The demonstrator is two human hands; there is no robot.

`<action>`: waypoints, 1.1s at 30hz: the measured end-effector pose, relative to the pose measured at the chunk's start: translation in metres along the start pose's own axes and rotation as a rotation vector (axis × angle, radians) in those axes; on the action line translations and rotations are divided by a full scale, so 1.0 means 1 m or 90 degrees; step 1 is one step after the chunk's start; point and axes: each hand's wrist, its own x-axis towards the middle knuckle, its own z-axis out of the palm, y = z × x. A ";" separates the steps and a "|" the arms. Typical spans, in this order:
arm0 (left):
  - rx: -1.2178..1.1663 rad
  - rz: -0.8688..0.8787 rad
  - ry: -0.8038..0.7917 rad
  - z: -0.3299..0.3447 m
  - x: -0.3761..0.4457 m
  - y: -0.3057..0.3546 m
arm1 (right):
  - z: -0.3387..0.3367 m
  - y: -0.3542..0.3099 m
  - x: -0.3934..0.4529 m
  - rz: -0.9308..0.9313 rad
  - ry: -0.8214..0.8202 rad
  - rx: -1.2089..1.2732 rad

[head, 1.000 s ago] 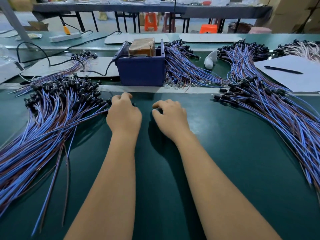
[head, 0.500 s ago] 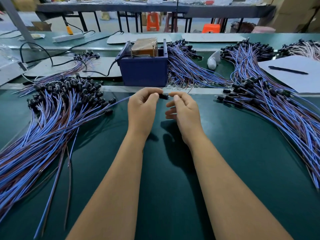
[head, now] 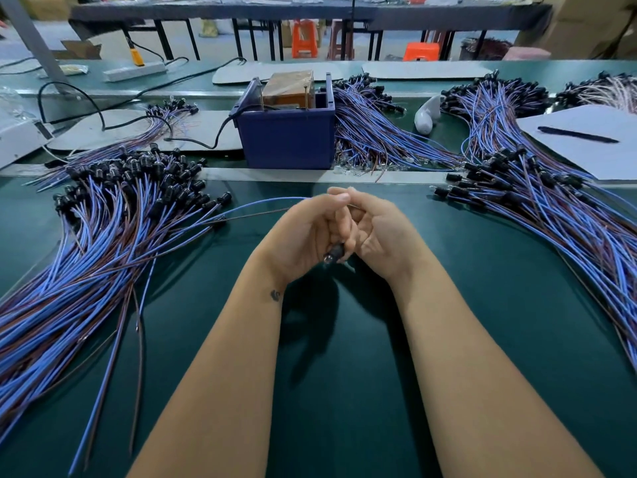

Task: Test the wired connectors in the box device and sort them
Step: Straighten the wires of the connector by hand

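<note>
Both hands, left (head: 303, 236) and right (head: 375, 232), now nearer than the box (head: 286, 132), have turned the gripped connector (head: 333, 253) downward.

box device (head: 287, 139) behind hands | connector pile (head: 103, 215) left | connector pile (head: 537, 201) right

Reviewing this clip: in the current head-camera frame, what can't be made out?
- Connector, head view: only its dark tip shows; the left hand and right hand cover the rest.
- Which fingers pinch the wire: hidden where the hands overlap.
- Blue box device: its socket sits behind the front wall.
- Left wire pile: cut off by the left edge.
</note>
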 end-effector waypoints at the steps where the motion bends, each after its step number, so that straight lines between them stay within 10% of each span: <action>1: 0.031 -0.022 -0.003 0.000 0.000 -0.001 | -0.001 0.001 0.000 -0.006 0.013 -0.008; 9: 0.178 -0.144 -0.029 0.001 -0.001 -0.002 | -0.007 -0.001 0.003 -0.094 0.072 0.130; 19: 0.108 0.058 0.507 -0.026 0.015 -0.014 | -0.001 0.006 0.001 -0.113 0.027 -0.131; 33: 0.040 0.136 0.371 -0.019 0.015 -0.015 | 0.008 0.016 0.003 -0.148 0.074 -0.311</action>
